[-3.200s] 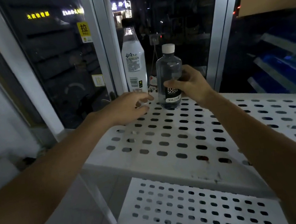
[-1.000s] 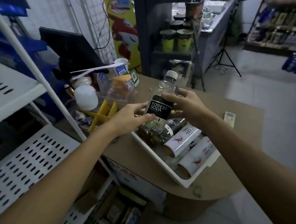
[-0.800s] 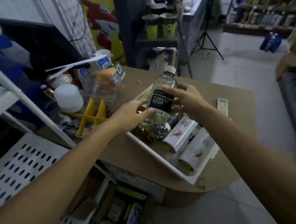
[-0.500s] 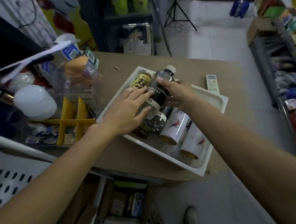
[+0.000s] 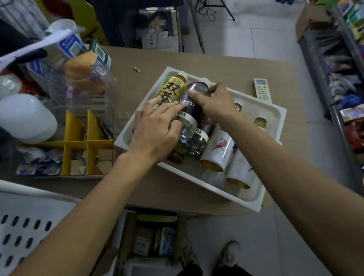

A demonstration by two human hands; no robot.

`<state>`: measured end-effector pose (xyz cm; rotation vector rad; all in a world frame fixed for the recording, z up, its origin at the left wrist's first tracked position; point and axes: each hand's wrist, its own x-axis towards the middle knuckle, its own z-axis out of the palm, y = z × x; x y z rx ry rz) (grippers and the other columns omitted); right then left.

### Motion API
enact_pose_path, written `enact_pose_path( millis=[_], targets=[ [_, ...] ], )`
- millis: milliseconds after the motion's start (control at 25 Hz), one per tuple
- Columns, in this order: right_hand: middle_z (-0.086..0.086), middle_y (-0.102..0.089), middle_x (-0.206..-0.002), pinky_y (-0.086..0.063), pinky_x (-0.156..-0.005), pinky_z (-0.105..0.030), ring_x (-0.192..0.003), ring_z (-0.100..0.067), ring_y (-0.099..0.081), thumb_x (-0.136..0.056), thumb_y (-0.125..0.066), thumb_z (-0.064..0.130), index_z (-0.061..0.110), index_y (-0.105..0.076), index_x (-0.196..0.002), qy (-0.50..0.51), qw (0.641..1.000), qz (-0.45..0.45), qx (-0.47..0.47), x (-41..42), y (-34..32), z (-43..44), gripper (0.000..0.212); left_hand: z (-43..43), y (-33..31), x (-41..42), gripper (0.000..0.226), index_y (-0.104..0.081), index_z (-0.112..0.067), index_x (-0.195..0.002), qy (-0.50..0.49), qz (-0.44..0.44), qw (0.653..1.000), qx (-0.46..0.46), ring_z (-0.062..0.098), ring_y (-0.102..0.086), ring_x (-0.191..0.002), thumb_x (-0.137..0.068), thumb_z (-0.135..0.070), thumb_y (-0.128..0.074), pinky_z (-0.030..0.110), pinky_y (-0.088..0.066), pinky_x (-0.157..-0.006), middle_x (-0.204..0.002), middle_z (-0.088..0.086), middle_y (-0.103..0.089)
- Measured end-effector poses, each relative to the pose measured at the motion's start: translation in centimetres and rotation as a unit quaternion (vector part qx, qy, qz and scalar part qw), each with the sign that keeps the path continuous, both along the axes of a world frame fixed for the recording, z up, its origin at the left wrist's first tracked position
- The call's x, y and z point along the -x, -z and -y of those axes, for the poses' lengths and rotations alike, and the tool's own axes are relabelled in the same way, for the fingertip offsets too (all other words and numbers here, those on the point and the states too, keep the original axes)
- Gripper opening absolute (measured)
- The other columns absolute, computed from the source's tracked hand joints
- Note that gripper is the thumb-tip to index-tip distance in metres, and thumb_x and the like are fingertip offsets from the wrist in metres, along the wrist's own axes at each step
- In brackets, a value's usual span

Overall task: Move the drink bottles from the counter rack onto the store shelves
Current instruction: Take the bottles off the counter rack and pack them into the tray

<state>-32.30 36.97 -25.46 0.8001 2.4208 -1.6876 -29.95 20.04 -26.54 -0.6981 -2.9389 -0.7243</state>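
Observation:
A white tray (image 5: 265,110) on the brown counter (image 5: 188,60) holds several drink bottles lying on their sides. My right hand (image 5: 215,106) grips the upper part of a dark-labelled Forest Soda bottle (image 5: 191,107) near its neck. My left hand (image 5: 156,132) rests across the same bottle's lower part, fingers laid over the label. Beside it lies a yellow-labelled tea bottle (image 5: 173,89). Two white-labelled bottles (image 5: 219,148) lie to the right, under my right forearm.
A perforated white shelf (image 5: 12,231) juts in at lower left. A yellow divider box (image 5: 81,139), a white dome (image 5: 25,119) and clear stands crowd the counter's left. A remote (image 5: 262,90) lies past the tray. Stocked store shelves (image 5: 359,62) line the right aisle.
I turned from the white shelf to the counter. The Forest Soda bottle, held tilted above the tray a second ago, has come down among the other bottles; the view has tipped downward.

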Motion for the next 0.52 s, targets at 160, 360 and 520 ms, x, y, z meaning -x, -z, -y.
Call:
enact_pose_path(
  millis=[160, 360, 520],
  targets=[
    [-0.010, -0.057, -0.122, -0.052, -0.093, -0.046, -0.107, -0.027, -0.059, -0.082, -0.071, 0.053, 0.013, -0.050, -0.123, 0.020, 0.996, -0.027, -0.087, -0.9, 0.8, 1.5, 0.061, 0.2, 0.3, -0.4, 0.056, -0.052, -0.032, -0.136, -0.034, 0.021, 0.999, -0.024, 0.014, -0.027, -0.137, -0.086, -0.033, -0.027, 0.033, -0.014, -0.109, -0.141, -0.009, -0.052],
    [-0.011, -0.057, -0.125, -0.051, -0.095, -0.042, -0.108, -0.024, -0.058, -0.087, -0.070, 0.038, 0.013, -0.051, -0.129, -0.027, 0.996, -0.056, -0.063, -2.3, 0.8, 1.6, 0.052, 0.8, -0.2, 0.0, 0.053, -0.052, -0.030, -0.136, -0.035, 0.036, 0.999, 0.004, 0.017, -0.024, -0.140, -0.091, -0.038, -0.026, 0.042, -0.016, -0.110, -0.142, -0.003, -0.052],
    [-0.006, -0.061, -0.111, -0.057, -0.084, -0.041, -0.095, -0.019, -0.063, -0.088, -0.068, 0.024, 0.013, -0.052, -0.128, -0.087, 0.991, -0.078, -0.059, -4.1, -0.2, -0.1, 0.045, 1.3, -1.0, -0.9, 0.048, -0.048, -0.026, -0.140, -0.004, 0.026, 0.999, 0.045, 0.018, -0.026, -0.141, -0.096, -0.037, -0.030, 0.045, -0.022, -0.113, -0.146, -0.003, -0.047]
  ],
)
